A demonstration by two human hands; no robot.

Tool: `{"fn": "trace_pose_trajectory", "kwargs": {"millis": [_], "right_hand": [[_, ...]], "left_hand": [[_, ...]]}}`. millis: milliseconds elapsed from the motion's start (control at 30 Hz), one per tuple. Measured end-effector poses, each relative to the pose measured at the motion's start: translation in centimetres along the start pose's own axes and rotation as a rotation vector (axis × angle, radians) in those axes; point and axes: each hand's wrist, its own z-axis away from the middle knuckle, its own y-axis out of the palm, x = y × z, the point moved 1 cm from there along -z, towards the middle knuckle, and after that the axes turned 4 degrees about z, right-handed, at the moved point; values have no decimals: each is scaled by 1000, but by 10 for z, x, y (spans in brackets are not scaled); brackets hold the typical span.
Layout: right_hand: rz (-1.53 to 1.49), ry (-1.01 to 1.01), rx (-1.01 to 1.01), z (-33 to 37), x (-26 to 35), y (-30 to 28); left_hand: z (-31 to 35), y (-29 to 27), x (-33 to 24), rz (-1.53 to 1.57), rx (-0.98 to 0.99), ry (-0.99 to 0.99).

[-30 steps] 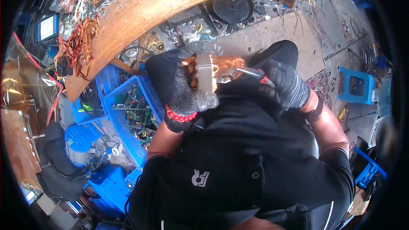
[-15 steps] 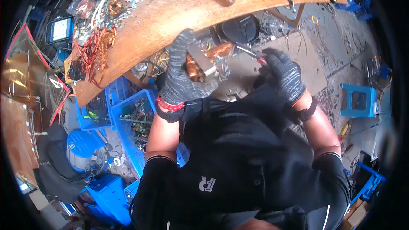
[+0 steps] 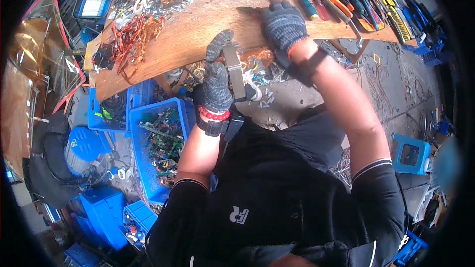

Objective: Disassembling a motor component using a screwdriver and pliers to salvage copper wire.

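My left hand (image 3: 217,76), in a grey knit glove, is closed around a transformer core (image 3: 234,71), a grey laminated metal block held tilted in front of the bench edge. The copper winding on it is mostly hidden from this side. My right hand (image 3: 284,25), gloved alike, is over the wooden bench (image 3: 208,29) with its fingers curled down. A dark, partly reddish thing lies at its fingertips; the hand covers most of it. Just beyond that hand is a row of tools, among them a green-handled screwdriver (image 3: 307,6).
Red and copper wire (image 3: 133,39) is heaped on the bench's left part. Orange-handled pliers (image 3: 336,2) lie at right. Below the bench, copper scrap (image 3: 258,55) shows between my hands. A blue crate (image 3: 136,155) of circuit boards stands left; a blue stool (image 3: 411,153) stands right.
My right hand has moved up and left from beside the core onto the bench; its red-handled tool no longer shows clearly. The core has turned in my left hand, hiding its copper.
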Motion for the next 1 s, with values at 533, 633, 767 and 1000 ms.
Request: {"fn": "trace_pose_trajectory", "kwargs": {"millis": [533,633,767,1000], "right_hand": [[-1412,201,429,59,24,-130],[-905,-344,-86,70,18,-109],[-847,-335,-86,86,21,-117],[-743,-329,-101,104,28,-137]], "left_hand": [[-6,-1,1,-331,275,366],[-4,13,0,-287,250,325],[11,35,-13,-129,80,78],[23,30,-21,-226,158,8]]}}
